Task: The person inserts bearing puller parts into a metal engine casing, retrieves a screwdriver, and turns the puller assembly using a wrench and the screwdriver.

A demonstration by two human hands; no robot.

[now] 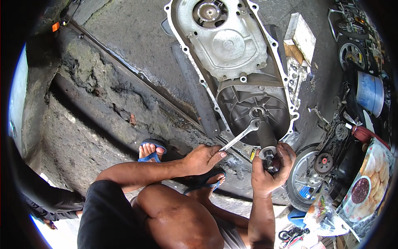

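A large grey aluminium engine case (232, 64) lies ahead of me, its bolt-holed rim facing up. My left hand (203, 159) is closed around the lower end of a combination wrench (239, 138). The wrench's upper head rests against or close beside a dark metal cylinder (266, 133); actual contact is hard to tell. That cylinder runs from near a round bore (257, 112) in the case toward me, ending in a washer and a nut (269, 152). Around this near end curl the fingers of my right hand (273, 168), partly hiding what they grip.
Dark bars (199, 95) lie under the case. A white box (300, 35) stands beyond its right side. At the right are a motorcycle wheel (304, 178), a blue bucket (370, 93) and plastic bags (327, 218). Rough concrete with a ledge (124, 62) spans the left.
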